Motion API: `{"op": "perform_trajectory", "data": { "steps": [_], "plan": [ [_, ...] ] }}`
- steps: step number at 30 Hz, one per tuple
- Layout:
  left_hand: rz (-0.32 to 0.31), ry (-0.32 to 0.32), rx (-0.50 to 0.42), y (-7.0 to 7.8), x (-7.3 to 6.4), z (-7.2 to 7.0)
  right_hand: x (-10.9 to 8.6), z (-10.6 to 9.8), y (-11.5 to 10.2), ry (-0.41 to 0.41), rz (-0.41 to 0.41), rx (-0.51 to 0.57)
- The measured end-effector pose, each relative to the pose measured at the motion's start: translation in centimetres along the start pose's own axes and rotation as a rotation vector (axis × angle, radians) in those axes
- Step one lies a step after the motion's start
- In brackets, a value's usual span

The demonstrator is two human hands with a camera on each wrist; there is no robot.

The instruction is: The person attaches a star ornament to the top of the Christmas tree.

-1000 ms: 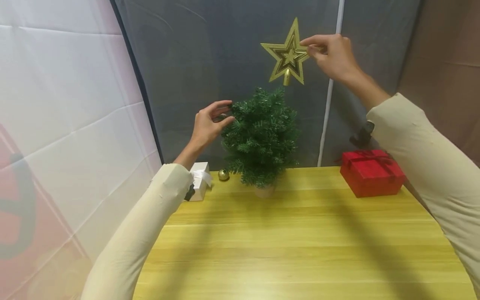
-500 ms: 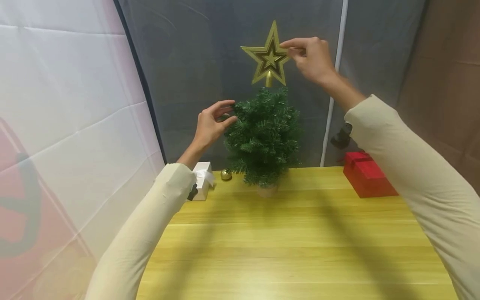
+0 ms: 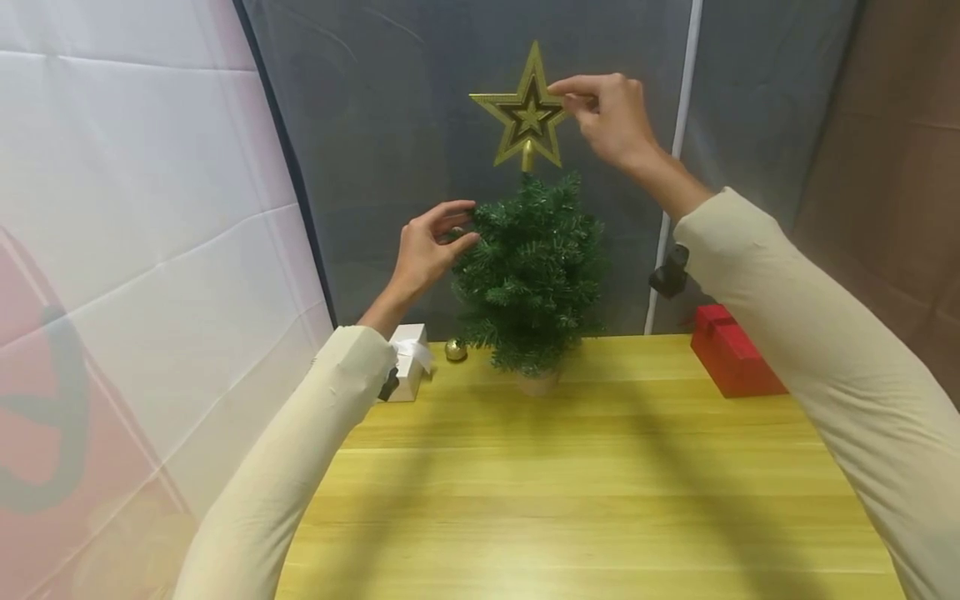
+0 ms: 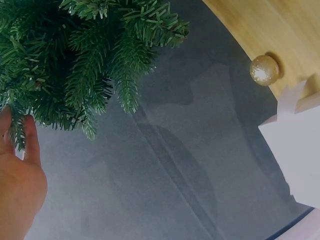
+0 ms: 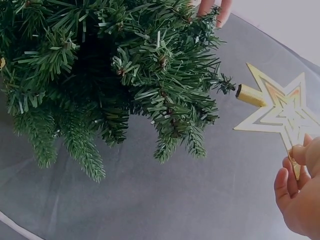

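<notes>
My right hand (image 3: 618, 121) pinches the right arm of a gold star tree topper (image 3: 529, 117). In the head view the star stands upright over the small green artificial Christmas tree (image 3: 532, 267), its socket just above the top twigs. The right wrist view shows the hollow socket (image 5: 250, 95) facing a thin top twig (image 5: 224, 84), with a small gap between them. At the tree's upper left is my left hand (image 3: 427, 246), thumb and fingers spread apart. A branch tip (image 4: 18, 127) lies between those fingers in the left wrist view.
The tree's light pot (image 3: 537, 382) stands near the back edge of the yellow wooden table (image 3: 555, 492). Left of it are a gold ball ornament (image 3: 456, 350) and a white gift box (image 3: 408, 358). A red gift box (image 3: 731, 354) sits at the right, partly behind my sleeve.
My right hand has carried the star leftward from right of the treetop to over it, more slowly in the last half second. The left hand has stayed by the same branches.
</notes>
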State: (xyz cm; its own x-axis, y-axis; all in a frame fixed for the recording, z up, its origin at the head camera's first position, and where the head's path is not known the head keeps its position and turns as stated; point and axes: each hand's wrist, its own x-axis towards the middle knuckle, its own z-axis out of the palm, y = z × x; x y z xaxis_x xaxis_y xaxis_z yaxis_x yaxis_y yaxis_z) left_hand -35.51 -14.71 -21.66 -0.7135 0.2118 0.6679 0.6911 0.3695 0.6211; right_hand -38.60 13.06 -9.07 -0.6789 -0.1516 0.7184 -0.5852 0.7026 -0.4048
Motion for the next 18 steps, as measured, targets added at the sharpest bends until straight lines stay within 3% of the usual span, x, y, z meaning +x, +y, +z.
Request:
{"op": "perform_trajectory", "data": {
  "steps": [5, 13, 18],
  "plan": [
    [0.010, -0.004, -0.008, 0.6, -0.1, 0.2, 0.0, 0.1, 0.1, -0.032, 0.026, 0.000],
    [0.011, -0.005, -0.017, 0.5, 0.1, 0.7, -0.4, 0.5, 0.6, -0.095, 0.013, -0.021],
    [0.016, -0.004, -0.021, -1.2, 0.8, 1.0, -0.7, 0.7, 1.0, -0.115, 0.006, -0.025]
  ]
}}
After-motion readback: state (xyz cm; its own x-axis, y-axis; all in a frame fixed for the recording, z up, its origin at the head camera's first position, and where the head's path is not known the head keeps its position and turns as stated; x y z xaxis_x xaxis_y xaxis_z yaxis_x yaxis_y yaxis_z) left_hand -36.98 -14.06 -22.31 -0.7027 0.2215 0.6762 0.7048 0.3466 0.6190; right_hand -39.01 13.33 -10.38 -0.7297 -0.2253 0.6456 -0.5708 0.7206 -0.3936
